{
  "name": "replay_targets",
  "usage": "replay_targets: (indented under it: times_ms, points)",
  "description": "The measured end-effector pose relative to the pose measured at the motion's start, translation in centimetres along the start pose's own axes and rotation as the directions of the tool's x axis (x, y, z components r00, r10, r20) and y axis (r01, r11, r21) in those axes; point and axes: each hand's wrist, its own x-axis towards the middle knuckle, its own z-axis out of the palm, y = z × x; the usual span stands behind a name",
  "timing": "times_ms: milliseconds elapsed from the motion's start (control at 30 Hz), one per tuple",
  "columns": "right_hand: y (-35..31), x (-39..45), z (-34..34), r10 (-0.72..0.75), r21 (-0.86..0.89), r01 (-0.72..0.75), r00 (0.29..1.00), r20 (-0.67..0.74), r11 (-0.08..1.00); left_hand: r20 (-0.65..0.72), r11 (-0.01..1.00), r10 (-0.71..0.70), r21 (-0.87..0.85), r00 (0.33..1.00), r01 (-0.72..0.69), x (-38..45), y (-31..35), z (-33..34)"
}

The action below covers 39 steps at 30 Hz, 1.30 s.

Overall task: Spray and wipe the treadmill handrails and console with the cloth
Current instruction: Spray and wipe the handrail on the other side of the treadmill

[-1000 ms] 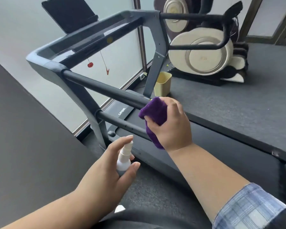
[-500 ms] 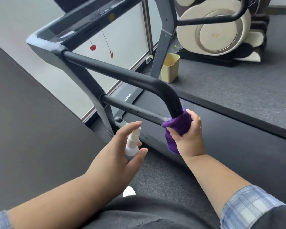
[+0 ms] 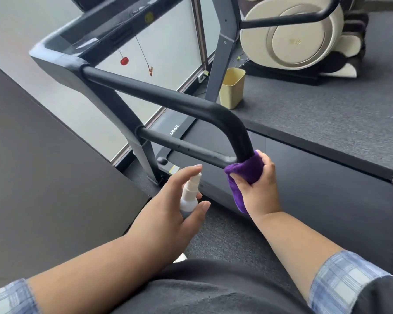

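Note:
The treadmill's near black handrail (image 3: 159,98) runs from the grey console frame (image 3: 59,64) toward me, bends down and joins a lower bar (image 3: 186,149). My right hand (image 3: 259,189) grips a purple cloth (image 3: 245,169) wrapped round the bottom of that bend. My left hand (image 3: 168,211) holds a small white spray bottle (image 3: 190,196) upright just left of the cloth, with the index finger over its nozzle. The console top is mostly cut off at the upper edge.
A dark wall panel (image 3: 43,177) stands close on the left. The treadmill belt (image 3: 304,196) lies under the rail. Beyond sit a yellow bin (image 3: 232,88), a beige massage chair (image 3: 293,35) and a frosted window with a red safety clip (image 3: 124,61).
My right hand slid the cloth along the top rail, round the bend and down to its bottom end. The camera dipped lower. My left hand kept the bottle in place.

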Motion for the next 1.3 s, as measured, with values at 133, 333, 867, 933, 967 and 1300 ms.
replay_targets:
  times_ms: [133, 333, 867, 933, 967, 1300]
  points:
    - [-0.1, -2.2, -1.3, 0.112, 0.025, -0.111, 0.992, -0.049, 0.993, -0.018, 0.997, -0.006, -0.08, 1.0, 0.004, 0.5, -0.9, 0.0]
    - [-3.0, -4.8, -2.7, -0.015, 0.052, 0.014, 1.0, 0.02, 0.999, -0.042, 0.98, -0.042, -0.195, 0.998, 0.033, 1.6, -2.4, 0.5]
    - [-11.0, 3.7, 10.2, -0.226, -0.636, 0.318, 0.948, 0.224, 0.704, -0.044, 0.919, 0.026, -0.392, 0.999, -0.041, 8.2, -14.9, -7.2]
    - [-10.9, 5.2, 10.6, -0.046, -0.773, 0.211, 0.972, 0.229, 0.598, -0.017, 0.906, 0.045, -0.421, 0.999, -0.048, 9.3, -16.2, -7.9]
    - [-10.8, 5.7, 10.6, 0.045, -0.823, 0.146, 0.978, 0.204, 0.55, -0.001, 0.896, 0.051, -0.442, 0.999, -0.046, 9.9, -16.8, -8.1]
    - [-9.2, 5.0, 11.0, 0.257, -0.918, -0.064, 0.966, 0.042, 0.392, 0.141, 0.867, 0.162, -0.493, 0.977, -0.072, 13.7, -21.0, -8.8]
